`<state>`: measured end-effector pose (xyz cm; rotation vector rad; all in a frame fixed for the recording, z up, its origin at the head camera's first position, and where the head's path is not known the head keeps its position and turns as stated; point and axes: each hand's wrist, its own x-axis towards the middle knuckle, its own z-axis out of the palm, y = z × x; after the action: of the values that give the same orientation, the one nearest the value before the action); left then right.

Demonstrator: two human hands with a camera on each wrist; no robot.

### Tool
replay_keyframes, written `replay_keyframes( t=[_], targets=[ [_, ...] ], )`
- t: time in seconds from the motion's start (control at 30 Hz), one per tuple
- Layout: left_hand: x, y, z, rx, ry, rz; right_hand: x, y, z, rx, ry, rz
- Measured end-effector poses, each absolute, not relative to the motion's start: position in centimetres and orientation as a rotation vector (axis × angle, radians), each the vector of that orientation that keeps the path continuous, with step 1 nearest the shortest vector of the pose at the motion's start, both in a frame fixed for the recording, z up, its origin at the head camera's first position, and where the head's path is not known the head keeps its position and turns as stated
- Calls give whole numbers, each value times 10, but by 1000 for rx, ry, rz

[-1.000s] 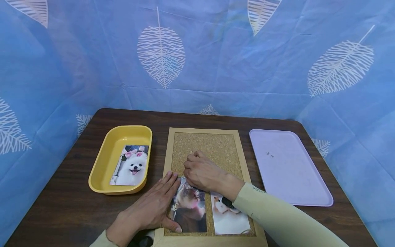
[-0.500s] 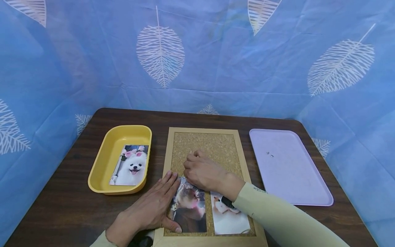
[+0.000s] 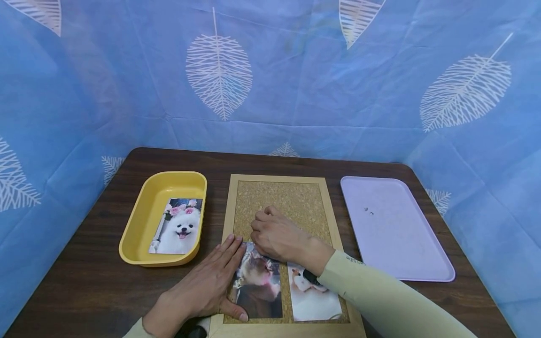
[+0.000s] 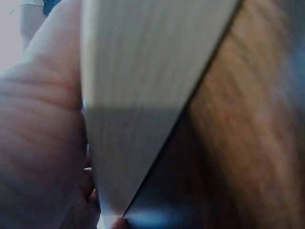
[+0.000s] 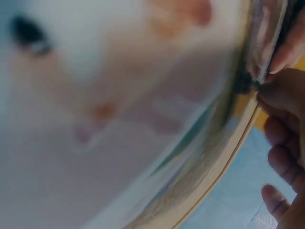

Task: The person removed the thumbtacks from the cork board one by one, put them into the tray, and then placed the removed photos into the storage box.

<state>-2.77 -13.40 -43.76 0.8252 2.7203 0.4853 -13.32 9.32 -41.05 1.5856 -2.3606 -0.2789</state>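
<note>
Head view: rectangular photo (image 3: 259,298) lies on grainy cork (image 3: 281,195) by flat left hand (image 3: 211,284), top under curled right hand (image 3: 281,238), hold unclear.

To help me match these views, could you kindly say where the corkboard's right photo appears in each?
Head: the photo lies at the lower right of the corkboard.
Left wrist: not in it.
Right wrist: large and blurred, across left and centre.
Shared landmark: pale wooden frame.

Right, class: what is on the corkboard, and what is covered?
The left photo and right photo lie on the corkboard. The left hand, right hand and right sleeve cover parts of them; what lies beneath can't be seen.
</note>
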Motion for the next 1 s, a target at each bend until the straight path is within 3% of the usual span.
replay_keyframes(
  t=[1.0],
  targets=[
    [-30, -134, -437, 806, 2687, 483, -130, 91, -414, 1554, -2341, -397]
  ],
)
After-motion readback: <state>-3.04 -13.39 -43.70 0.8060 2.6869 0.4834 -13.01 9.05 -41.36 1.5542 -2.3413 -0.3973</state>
